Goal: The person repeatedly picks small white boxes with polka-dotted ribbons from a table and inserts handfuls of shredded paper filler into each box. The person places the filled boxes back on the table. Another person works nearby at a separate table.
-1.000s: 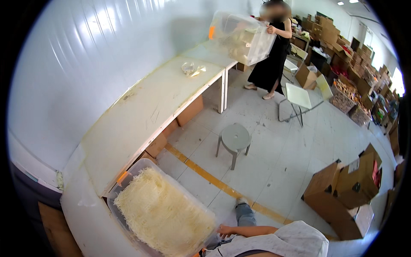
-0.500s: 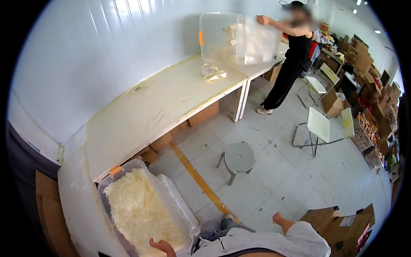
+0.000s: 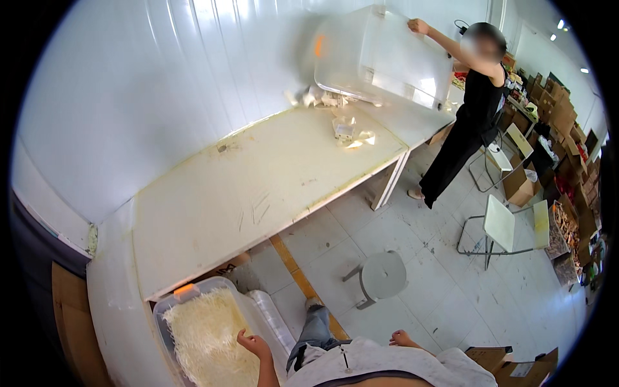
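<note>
One tub [image 3: 217, 282], pale shreds [image 3: 206, 327] inside, near left hand [image 3: 255, 345]

Workshop, piled cardboard boxes [image 3: 560, 117], long worktable [image 3: 193, 213], plastic bin [image 3: 166, 304]

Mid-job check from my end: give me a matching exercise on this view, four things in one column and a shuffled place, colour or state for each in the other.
Things
1. Left hand
2. Stool
3. Raised clear bin
4. Shreds

Places, colours, states
A. Grey, standing on the floor
B. Pale yellow, inside the bin at lower left
C. Empty, at the lower left of the person's jeans
D. Tilted over the table, with another person's hand at its upper edge

Pairs: 1-C, 2-A, 3-D, 4-B
</note>
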Demonstrator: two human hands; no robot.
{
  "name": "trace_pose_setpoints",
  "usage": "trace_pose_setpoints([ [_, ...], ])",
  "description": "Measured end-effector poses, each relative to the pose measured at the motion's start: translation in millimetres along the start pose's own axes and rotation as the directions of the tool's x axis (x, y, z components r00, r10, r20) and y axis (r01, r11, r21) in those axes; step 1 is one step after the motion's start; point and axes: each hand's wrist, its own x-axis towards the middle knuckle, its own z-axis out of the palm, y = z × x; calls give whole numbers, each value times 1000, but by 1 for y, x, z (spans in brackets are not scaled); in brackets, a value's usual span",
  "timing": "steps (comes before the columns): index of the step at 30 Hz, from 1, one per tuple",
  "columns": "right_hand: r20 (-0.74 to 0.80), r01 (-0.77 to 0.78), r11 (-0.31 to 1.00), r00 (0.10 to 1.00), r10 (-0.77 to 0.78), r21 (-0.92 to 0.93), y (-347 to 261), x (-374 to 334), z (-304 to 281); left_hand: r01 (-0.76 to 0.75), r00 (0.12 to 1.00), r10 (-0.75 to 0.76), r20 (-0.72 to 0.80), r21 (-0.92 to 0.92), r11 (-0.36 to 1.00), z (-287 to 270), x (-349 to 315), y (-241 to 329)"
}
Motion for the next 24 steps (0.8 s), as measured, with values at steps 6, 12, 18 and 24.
trace_pose_setpoints([
  [6,24,106,994,994,-106,-10,-142,5,46,-101,993,100,-60,-25,995,71,101,26],
  [12,25,137,989,990,-135,-60,-197,2,78,-66,996,70,62,-72,995,102,141,47],
  [18,-95,57,990,993,-70,-132,-180,17,73,3,992,-2,127,-9,1000,129,151,-1],
  [24,-65,57,989,996,-66,-137,-213,40,82,-227,962,196,190,158,961,147,174,74],
])
